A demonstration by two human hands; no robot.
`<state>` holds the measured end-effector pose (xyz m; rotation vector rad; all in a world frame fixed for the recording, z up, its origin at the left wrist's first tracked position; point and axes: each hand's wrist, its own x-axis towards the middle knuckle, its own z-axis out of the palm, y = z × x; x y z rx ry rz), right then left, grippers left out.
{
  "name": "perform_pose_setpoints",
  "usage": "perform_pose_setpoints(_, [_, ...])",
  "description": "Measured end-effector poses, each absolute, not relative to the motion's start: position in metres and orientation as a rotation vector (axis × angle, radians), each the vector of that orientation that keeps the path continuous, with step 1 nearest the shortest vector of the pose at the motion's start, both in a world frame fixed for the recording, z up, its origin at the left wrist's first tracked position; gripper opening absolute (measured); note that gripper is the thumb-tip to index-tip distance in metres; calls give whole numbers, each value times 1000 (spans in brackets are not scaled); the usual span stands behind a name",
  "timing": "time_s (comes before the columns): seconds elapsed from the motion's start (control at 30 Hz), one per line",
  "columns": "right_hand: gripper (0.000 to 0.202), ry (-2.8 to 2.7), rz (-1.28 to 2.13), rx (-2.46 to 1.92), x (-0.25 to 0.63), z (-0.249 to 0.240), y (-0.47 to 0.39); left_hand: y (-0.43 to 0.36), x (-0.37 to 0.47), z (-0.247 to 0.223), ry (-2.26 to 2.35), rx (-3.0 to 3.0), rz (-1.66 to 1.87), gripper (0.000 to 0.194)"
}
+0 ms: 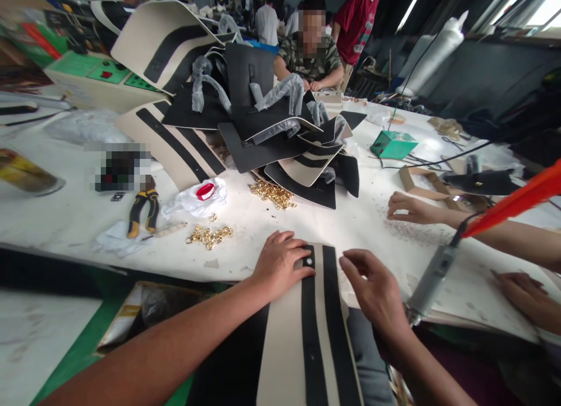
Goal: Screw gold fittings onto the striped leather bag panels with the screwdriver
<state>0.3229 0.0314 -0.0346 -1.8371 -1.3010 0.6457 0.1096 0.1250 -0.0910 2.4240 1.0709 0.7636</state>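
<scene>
A beige panel with black stripes [324, 312] lies across the table's front edge and hangs toward me. My left hand [283, 263] rests flat on its upper left part, fingers spread, beside a small metal stud [309, 262] on a black strip. Just off the panel's right edge, my right hand [372, 277] is raised with its fingers curled; whether something small is between them cannot be made out. Gold rings [210, 236] lie on the table ahead of my left hand, and a bigger pile of gold hardware [272, 194] lies farther back.
Stacked black and beige panels [263, 120] fill the back middle. Pliers [144, 210] and a white cloth [195, 198] lie left. A grey tool [432, 283] with a red cord hangs right, near a co-worker's hands [407, 208]. A green box [393, 144] stands behind; another person sits opposite.
</scene>
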Motion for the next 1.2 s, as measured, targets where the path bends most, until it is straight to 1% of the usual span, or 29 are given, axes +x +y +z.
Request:
perform_pose_setpoints(0.1, [42, -1080, 138, -2019, 352, -31, -16, 125, 109, -91, 1059, 2444, 754, 34])
perform_pose_setpoints(0.17, [58, -913, -65, -2149, 377, -37, -38, 126, 110, -91, 1052, 2451, 755, 36])
perform_pose_setpoints(0.23, [78, -808, -119, -2207, 401, -46, -47, 127, 110, -91, 1052, 2454, 756, 38])
perform_pose_setpoints(0.27, [85, -796, -95, -2209, 412, -51, -48, 127, 110, -91, 1054, 2455, 756, 38])
perform_pose_setpoints(0.3, [88, -808, -46, -2207, 421, -56, -46, 127, 110, -90, 1055, 2458, 754, 38])
perform_pose_setpoints(0.33, [86, -827, 16, -2214, 429, -59, -42, 127, 110, -90, 1053, 2461, 754, 37])
perform_pose_setpoints(0.37, [80, -850, 83, -2241, 435, -62, -38, 127, 111, -89, 1050, 2463, 756, 37])
perform_pose_setpoints(0.47, [54, -897, 219, -2373, 444, -64, -29, 124, 111, -86, 1050, 2455, 767, 34])
perform_pose_setpoints(0.5, [48, -893, 266, -2377, 444, -63, -27, 123, 111, -86, 1056, 2447, 768, 33])
perform_pose_setpoints(0.57, [42, -841, 407, -2251, 436, -58, -25, 121, 111, -86, 1068, 2430, 761, 31])
perform_pose_setpoints(0.7, [45, -626, 681, -1660, 392, -35, -9, 118, 110, -88, 1065, 2418, 758, 32])
perform_pose_setpoints(0.8, [38, -658, 746, -1286, 345, -12, 19, 118, 110, -90, 1067, 2413, 755, 32])
perform_pose_setpoints(0.93, [33, -787, 793, -1183, 295, 2, 57, 118, 110, -90, 1086, 2378, 738, 30])
perform_pose_setpoints(1.2, [35, -898, 786, -1079, 264, -24, 93, 118, 109, -90, 1076, 2382, 732, 33])
